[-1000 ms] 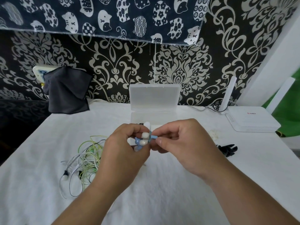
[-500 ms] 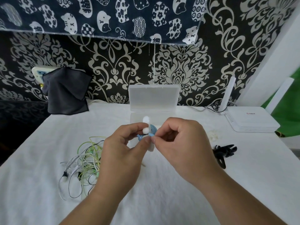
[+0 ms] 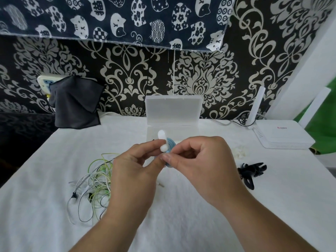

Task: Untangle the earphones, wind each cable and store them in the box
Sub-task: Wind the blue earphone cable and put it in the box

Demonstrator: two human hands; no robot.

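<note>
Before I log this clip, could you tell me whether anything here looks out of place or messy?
Yes: while the right hand and left hand hold the blue earphones, a knot of green, white and black cables lies to their left, unwound and outside the open box. A dark cloth also hangs over a white wall plate.

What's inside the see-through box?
Nothing shows in the bit of the open box I can see. The wound blue earphones, left hand and right hand hide its front part.

Only a small red label on the white router (image 3: 283, 135) — too small to read
</note>
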